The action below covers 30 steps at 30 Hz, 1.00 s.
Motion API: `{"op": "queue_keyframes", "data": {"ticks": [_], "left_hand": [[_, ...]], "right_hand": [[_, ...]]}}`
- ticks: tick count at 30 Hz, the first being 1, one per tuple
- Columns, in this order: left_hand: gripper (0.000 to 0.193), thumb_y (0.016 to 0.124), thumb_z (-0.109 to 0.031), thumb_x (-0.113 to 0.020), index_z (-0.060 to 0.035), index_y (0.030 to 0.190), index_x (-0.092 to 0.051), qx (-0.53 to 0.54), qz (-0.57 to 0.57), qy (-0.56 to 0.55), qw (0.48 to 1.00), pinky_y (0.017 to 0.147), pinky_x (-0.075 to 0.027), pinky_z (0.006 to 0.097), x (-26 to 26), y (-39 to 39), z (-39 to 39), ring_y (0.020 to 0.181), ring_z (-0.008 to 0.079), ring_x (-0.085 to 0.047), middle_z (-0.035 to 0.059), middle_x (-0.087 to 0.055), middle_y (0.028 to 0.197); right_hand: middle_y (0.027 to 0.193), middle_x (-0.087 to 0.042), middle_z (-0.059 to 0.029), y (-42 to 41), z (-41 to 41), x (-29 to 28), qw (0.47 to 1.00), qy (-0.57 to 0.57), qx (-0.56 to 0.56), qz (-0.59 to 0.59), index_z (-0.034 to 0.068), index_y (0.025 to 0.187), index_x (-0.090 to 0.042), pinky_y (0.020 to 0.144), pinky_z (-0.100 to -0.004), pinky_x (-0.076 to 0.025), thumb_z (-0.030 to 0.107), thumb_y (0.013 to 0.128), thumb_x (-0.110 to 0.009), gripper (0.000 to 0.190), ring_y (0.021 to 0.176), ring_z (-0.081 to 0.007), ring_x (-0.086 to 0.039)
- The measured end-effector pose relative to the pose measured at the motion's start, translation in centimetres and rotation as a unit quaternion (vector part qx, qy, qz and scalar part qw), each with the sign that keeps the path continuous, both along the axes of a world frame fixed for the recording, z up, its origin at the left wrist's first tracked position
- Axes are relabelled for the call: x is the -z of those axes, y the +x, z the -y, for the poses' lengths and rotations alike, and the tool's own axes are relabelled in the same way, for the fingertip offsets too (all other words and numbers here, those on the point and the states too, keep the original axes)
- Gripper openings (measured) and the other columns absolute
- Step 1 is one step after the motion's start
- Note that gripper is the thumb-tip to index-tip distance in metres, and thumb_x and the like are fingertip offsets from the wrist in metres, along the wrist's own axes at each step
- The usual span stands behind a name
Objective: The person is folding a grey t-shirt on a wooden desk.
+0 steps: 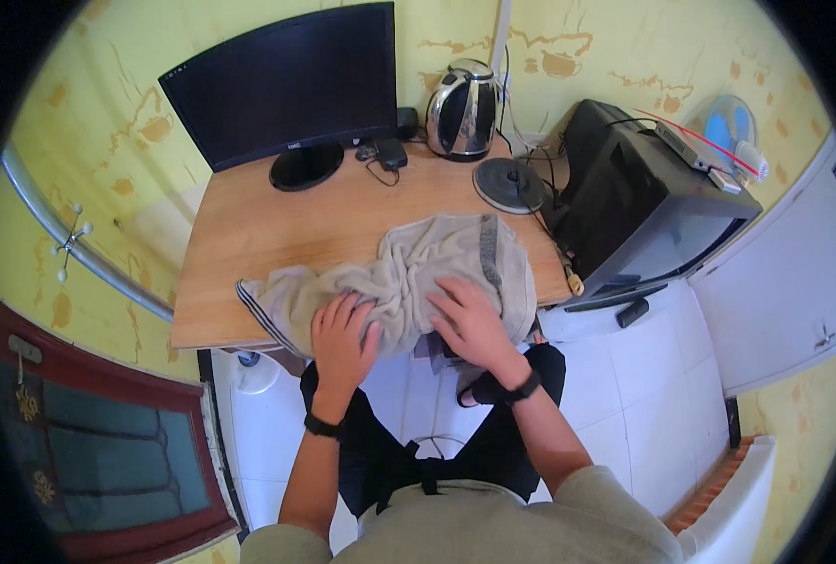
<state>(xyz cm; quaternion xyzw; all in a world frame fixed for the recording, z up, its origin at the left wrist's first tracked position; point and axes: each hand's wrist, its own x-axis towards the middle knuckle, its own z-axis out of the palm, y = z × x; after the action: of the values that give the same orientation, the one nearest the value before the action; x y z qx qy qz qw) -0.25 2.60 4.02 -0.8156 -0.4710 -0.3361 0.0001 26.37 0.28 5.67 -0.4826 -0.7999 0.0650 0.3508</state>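
A crumpled grey-beige cloth garment (404,282) lies along the front edge of the wooden desk (248,225). It has a dark band near its right end and dark stripes along its left edge. My left hand (344,338) rests on its left half, fingers spread and palm down. On the right half lies my right hand (470,324), its fingers apart and lightly bent on the cloth. Neither hand is closed round the fabric, and part of the garment hangs over the desk edge.
A monitor (284,84) stands at the back left, with a power adapter (389,154) beside it. Behind the garment are a steel electric kettle (463,109) and its round base (509,185). A bulky television (657,197) sits at the right, cables running between.
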Motion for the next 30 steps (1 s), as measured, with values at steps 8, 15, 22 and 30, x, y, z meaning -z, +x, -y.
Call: {"op": "queue_keyframes", "data": {"ticks": [8,15,22,30], "left_hand": [[0.044,0.102,-0.035,-0.061,-0.0121,0.138,-0.068,-0.135,-0.058,-0.029,0.989,0.122,-0.029,0.0538,0.4,-6.7,-1.9,0.142,0.0356,-0.050,0.0165,-0.062,0.145],[0.048,0.105,-0.031,-0.054,-0.0112,0.148,-0.061,-0.170,-0.133,0.000,0.976,0.123,-0.027,0.0547,0.6,-5.3,-2.1,0.148,0.0344,-0.044,0.0147,-0.058,0.152],[0.047,0.104,-0.029,-0.055,-0.0105,0.147,-0.061,-0.148,-0.110,-0.004,0.983,0.125,-0.025,0.0550,0.6,-6.0,-0.6,0.148,0.0349,-0.044,0.0147,-0.056,0.153],[0.047,0.104,-0.029,-0.056,-0.0113,0.147,-0.062,-0.150,-0.085,-0.006,0.985,0.125,-0.025,0.0552,0.3,-5.3,-0.8,0.147,0.0352,-0.044,0.0145,-0.056,0.153]], "right_hand": [[0.139,-0.060,-0.0203,3.7,1.7,-1.8,0.994,0.004,0.106,-0.034,0.005,0.133,-0.067,0.111,-0.0498,-0.046,0.017,0.095,-0.072,0.040,0.131,-0.0420,-0.055],[0.142,-0.060,-0.0191,-0.8,-1.9,0.2,0.969,0.012,0.232,0.080,0.006,0.134,-0.067,0.111,-0.0515,-0.039,0.029,0.097,-0.068,0.044,0.137,-0.0377,-0.052],[0.145,-0.061,-0.0194,-3.5,-0.9,0.0,0.994,0.010,0.074,0.077,0.007,0.134,-0.068,0.113,-0.0524,-0.039,0.029,0.097,-0.068,0.044,0.136,-0.0388,-0.053],[0.149,-0.058,-0.0189,-0.6,-1.3,-0.8,0.994,-0.027,0.080,0.075,0.008,0.136,-0.067,0.117,-0.0524,-0.039,0.028,0.100,-0.066,0.042,0.140,-0.0394,-0.051]]}}
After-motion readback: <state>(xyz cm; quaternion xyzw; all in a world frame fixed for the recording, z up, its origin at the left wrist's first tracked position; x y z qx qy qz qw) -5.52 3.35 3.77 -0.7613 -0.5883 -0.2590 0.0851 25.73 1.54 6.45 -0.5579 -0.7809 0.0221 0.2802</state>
